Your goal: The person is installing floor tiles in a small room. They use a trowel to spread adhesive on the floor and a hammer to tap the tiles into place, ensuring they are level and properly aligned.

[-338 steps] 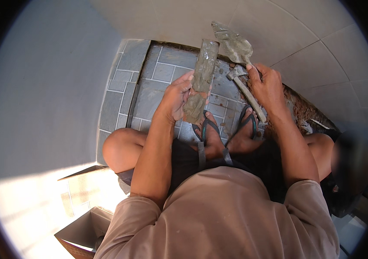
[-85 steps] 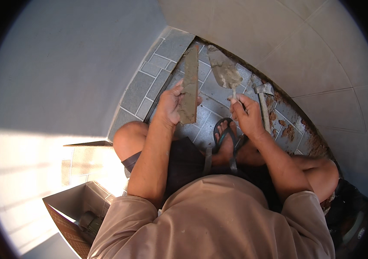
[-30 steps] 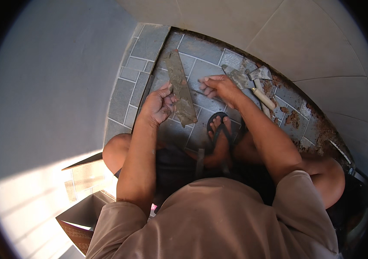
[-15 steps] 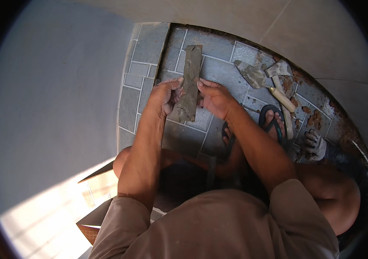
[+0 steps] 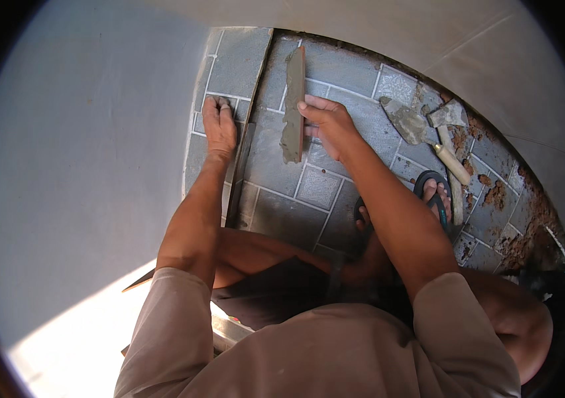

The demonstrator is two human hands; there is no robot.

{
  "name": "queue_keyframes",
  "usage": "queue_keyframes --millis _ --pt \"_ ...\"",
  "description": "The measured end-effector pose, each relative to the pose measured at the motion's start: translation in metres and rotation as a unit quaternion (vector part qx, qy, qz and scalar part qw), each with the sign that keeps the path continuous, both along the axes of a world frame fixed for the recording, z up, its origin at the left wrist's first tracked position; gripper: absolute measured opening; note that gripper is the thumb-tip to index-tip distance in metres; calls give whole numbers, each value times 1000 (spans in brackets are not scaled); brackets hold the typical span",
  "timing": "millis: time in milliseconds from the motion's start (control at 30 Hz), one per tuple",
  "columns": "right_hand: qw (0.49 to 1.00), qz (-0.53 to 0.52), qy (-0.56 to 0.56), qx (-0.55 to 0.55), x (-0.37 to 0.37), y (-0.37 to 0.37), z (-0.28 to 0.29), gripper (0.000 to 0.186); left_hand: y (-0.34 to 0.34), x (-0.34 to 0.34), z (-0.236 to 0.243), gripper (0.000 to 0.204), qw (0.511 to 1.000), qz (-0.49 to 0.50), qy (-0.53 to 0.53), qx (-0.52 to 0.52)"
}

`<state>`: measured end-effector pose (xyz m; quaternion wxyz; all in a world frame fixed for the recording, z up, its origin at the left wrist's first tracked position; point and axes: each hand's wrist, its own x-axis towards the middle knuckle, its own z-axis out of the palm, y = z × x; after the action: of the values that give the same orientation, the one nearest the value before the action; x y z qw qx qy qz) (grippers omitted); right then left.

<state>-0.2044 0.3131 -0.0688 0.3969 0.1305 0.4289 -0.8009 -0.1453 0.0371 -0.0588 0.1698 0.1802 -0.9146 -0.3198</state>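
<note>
My right hand [image 5: 330, 124] grips a narrow strip of tile [image 5: 303, 99] by its right long edge, thumb on the near face. Grey wet mortar [image 5: 293, 109] coats the strip's left-facing side, and a reddish edge shows beside it. The strip is tilted up on its side above the paved floor. Over to the left, my left hand [image 5: 220, 126] rests with its fingertips on the grey tiles [image 5: 236, 60] of a raised strip along the wall, holding nothing. Just right of that hand runs a dark edge [image 5: 248, 136] along the raised tiles.
A pointed trowel [image 5: 407, 123] with a wooden handle lies to the right, beside a hammer-like tool [image 5: 449, 114]. Reddish soil crumbs [image 5: 496, 194] litter the floor near the curved far wall. My sandalled foot [image 5: 436, 192] stands close to the trowel handle. A plain wall [image 5: 90, 132] rises at left.
My left hand has let go of the mortar-coated tile strip and moved left onto the raised tiles. My right hand keeps the strip, now turned edge-on and farther away.
</note>
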Motion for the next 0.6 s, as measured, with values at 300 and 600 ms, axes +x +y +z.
queue_keyframes --millis 300,600 --pt "970 -112 64 204 -20 -98 -4 54 8 7 -5 22 999 -36 19 -30" --pt "925 -143 152 317 -26 -136 -23 55 2 6 0 33 992 -109 43 -50"
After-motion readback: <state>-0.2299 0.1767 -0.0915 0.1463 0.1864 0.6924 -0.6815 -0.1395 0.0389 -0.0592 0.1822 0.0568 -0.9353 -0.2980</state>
